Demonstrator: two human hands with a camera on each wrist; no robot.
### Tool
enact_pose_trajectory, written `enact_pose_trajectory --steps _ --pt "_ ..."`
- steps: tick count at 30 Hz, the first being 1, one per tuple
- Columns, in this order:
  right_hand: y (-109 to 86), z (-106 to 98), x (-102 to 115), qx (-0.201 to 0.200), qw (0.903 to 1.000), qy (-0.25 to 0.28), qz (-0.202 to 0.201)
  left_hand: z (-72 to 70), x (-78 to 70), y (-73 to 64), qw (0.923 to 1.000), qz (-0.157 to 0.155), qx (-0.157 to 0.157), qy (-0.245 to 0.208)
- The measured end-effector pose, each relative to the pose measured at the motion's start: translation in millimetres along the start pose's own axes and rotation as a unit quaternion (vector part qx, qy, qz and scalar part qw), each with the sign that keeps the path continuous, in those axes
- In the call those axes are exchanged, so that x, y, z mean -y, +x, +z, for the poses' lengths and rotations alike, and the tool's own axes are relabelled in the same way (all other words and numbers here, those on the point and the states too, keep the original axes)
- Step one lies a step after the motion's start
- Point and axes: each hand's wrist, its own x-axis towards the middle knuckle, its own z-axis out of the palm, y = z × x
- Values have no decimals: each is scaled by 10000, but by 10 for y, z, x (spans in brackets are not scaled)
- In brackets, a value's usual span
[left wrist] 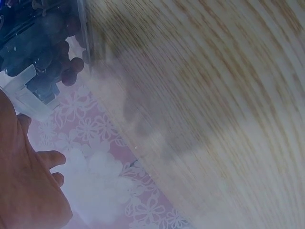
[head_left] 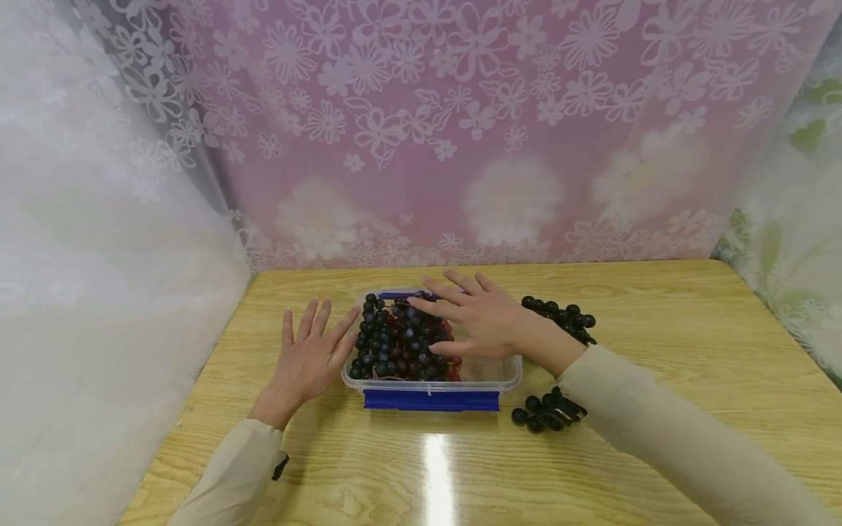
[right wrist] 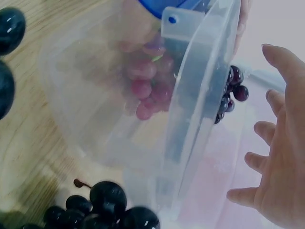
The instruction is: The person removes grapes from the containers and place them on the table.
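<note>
A clear plastic container [head_left: 487, 385] with blue clips holds dark grapes [head_left: 401, 340] heaped in its left and middle. Red grapes [right wrist: 150, 81] show through its wall in the right wrist view. My left hand [head_left: 305, 365] is beside the container's left side, fingers straight and spread; whether its index fingertip touches the rim, I cannot tell. Over the container's right half hovers my right hand [head_left: 487, 321], fingers spread and nothing held. Part of the grapes is hidden beneath it in the head view. The left wrist view catches my left hand [left wrist: 28, 176] near the container's edge.
Right of the container lie two bunches of black grapes: one farther back [head_left: 555, 314], partly behind my right forearm, and one nearer [head_left: 542, 413], partly under the sleeve. A wooden table [head_left: 355, 475] carries everything. Flowered pink fabric [head_left: 421, 183] hangs behind its back edge.
</note>
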Motion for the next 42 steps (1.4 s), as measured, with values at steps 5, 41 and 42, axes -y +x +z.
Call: enact_pose_trajectory --steps 5,41,42 --pt "82 -10 73 68 9999 -54 77 5 4 6 10000 -28 3 -10" --pt "263 86 206 498 9980 133 363 65 40 22 9999 -79 31 -127" --pt "264 88 206 474 9982 135 334 66 41 23 9999 -77 24 -134"
